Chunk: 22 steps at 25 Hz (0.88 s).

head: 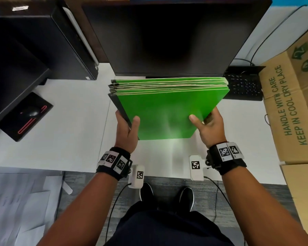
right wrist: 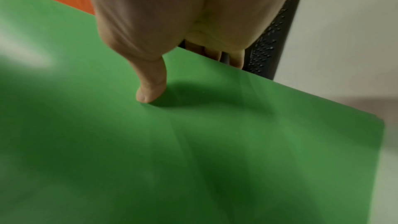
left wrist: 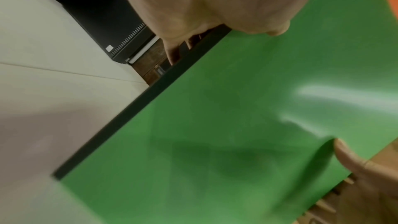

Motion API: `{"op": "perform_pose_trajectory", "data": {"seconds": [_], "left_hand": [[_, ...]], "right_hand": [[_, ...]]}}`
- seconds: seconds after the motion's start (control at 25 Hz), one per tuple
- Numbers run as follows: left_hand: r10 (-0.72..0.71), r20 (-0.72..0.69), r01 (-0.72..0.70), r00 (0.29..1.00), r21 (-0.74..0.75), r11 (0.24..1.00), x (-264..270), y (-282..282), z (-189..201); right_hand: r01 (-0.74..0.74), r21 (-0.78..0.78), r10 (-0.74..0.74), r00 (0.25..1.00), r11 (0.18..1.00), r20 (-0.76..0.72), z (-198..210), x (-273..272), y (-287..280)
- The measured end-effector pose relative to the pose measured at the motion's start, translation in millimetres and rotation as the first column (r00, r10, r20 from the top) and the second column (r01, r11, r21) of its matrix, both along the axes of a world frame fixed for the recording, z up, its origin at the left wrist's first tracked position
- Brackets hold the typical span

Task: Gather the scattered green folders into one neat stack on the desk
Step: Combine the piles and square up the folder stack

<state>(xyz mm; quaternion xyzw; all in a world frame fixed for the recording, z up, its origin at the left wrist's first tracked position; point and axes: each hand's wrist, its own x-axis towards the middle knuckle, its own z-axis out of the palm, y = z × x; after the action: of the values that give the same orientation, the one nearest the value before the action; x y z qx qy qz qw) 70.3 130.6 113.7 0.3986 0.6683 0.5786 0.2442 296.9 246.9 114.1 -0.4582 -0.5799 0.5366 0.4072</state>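
Note:
A bundle of several green folders (head: 167,105) with dark spines is held tilted above the white desk (head: 64,135), in front of the monitor. My left hand (head: 127,129) grips its left spine edge, thumb on the top cover, fingers underneath. On the right edge my right hand (head: 208,126) grips the same way. The left wrist view shows the green folder cover (left wrist: 215,125) with its dark spine and my left hand (left wrist: 215,6) above it. In the right wrist view my thumb (right wrist: 150,91) presses on the green folder cover (right wrist: 193,151); the other fingers are hidden below.
A dark monitor (head: 167,38) stands right behind the folders, and a black keyboard (head: 244,86) lies to its right. A cardboard box (head: 292,103) fills the right side. At the left are a mouse on a black pad (head: 27,116) and a computer tower (head: 64,43).

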Motion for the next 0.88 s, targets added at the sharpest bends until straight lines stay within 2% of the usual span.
{"op": "perform_pose_trajectory", "data": {"seconds": [0.12,0.2,0.36,0.52,0.72,0.8,0.88], "left_hand": [[0.055,0.045,-0.057,0.997,0.048,0.997,1.5,13.7,4.5],[0.09,0.029,-0.09,0.995,-0.02,0.996,4.3,12.3,-2.2],[0.047,-0.114,-0.065,0.992,-0.164,0.984,-0.8,-0.6,-24.0],[0.034,-0.278,-0.084,0.96,-0.17,0.982,-23.8,5.3,-14.5],[0.1,-0.363,-0.167,0.927,-0.158,0.973,-66.8,2.1,-0.7],[0.126,-0.363,-0.218,0.923,-0.225,0.95,-88.0,-10.8,-7.3],[0.143,-0.36,-0.275,0.922,-0.35,0.895,-113.4,-25.3,-18.5]], "right_hand": [[0.002,0.02,-0.003,0.999,1.0,0.043,-3.4,-4.6,3.5],[0.009,0.033,-0.011,0.997,0.999,0.08,-8.3,-5.2,2.3],[0.008,0.039,-0.013,0.994,0.999,0.111,-10.9,-7.0,4.6],[0.014,0.021,-0.016,0.994,1.0,0.105,2.6,-22.0,14.0],[-0.023,-0.038,0.033,0.963,0.999,0.266,8.3,-73.8,21.3],[-0.057,-0.104,0.089,0.94,0.993,0.331,2.4,-101.7,12.3],[-0.077,-0.207,0.159,0.897,0.975,0.413,-6.6,-135.5,1.2]]}}
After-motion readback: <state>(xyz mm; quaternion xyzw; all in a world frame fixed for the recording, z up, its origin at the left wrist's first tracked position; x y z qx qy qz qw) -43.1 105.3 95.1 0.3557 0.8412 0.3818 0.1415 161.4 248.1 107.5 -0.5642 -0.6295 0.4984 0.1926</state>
